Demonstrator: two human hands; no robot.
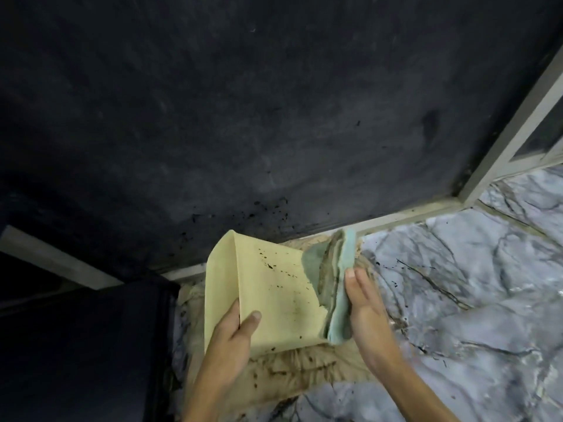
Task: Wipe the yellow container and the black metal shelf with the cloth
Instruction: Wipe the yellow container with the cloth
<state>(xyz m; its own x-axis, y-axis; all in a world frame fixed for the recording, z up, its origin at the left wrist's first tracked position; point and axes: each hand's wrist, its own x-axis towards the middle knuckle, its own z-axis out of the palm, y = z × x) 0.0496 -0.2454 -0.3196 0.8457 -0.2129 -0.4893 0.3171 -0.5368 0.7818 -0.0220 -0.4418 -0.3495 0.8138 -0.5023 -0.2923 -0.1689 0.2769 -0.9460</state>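
My left hand [236,325] grips the yellow container [274,287] at its lower left edge, thumb on the inner face, fingers wrapped behind the wall, closed firmly on it. The container is held up, tilted, its open side facing me, low in the centre of the view, above a beige stained mat [304,370] on the marble-patterned floor [457,300]. Dark specks dot its inner face, thickest near the top and the lower edge.

My right hand [362,303] presses a folded pale green cloth [338,287] against the container's right edge. Fingers are mostly straight, flat along the cloth's outer side, thumb on the near side; the cloth is pinched between hand and container wall, so a loose flat hold, not a fist. The cloth looks soiled brown along its inner folds.

Behind, a big black surface [243,117] fills the upper view, dusty, with black specks near its bottom edge; can't tell if it's the shelf. A pale frame [502,141] runs along its right side and base. A dark block [85,345] sits lower left.
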